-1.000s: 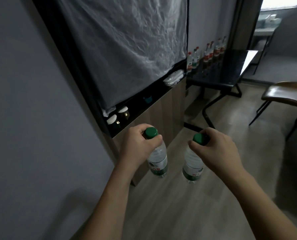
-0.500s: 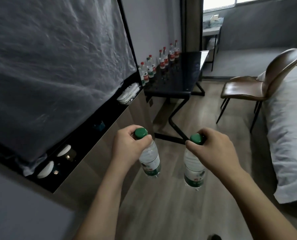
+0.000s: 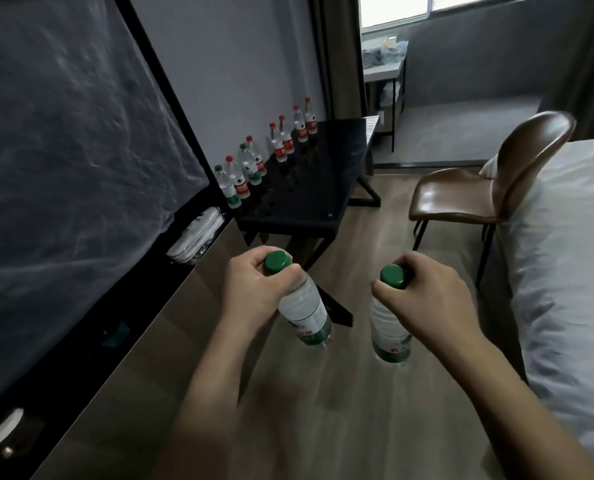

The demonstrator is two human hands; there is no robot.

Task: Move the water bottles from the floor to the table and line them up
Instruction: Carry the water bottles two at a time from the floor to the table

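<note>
Ahead, past a white bed [image 3: 565, 244] at right and a brown chair [image 3: 475, 199] beside it, a black table [image 3: 326, 181] with a row of red-capped and green-capped bottles [image 3: 254, 168] lined along its left, wall-side edge, labels too small to read. Nearer, held over the wood floor [image 3: 357, 393]: left bottle [image 3: 302, 310] gripped at its green-capped neck by the left hand [image 3: 254, 292], right bottle [image 3: 389, 323] pinched likewise by the right hand [image 3: 434, 303]. Both clear, with white-and-green labels, red print unreadable, contents indiscernible.
</note>
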